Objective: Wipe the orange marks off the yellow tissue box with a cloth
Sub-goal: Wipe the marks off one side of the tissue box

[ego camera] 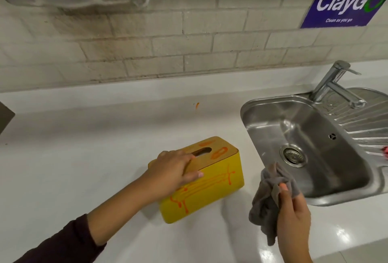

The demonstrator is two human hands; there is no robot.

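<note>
A yellow tissue box [212, 191] with a wooden lid stands on the white counter [88, 157], left of the sink. Orange marks [201, 187] run along its front side, and more orange blotches sit on the lid. My left hand [172, 172] grips the box from above at its left end, fingers on the lid and thumb on the front. My right hand [294, 216] holds a bunched grey cloth [270, 197] in the air, to the right of the box and apart from it, over the sink's front edge.
A steel sink [252, 115] with a drain and a tap [333, 86] fills the right side. A small orange smear [197, 105] lies on the counter behind the box. A tiled wall with a blue sign [346, 0] stands at the back.
</note>
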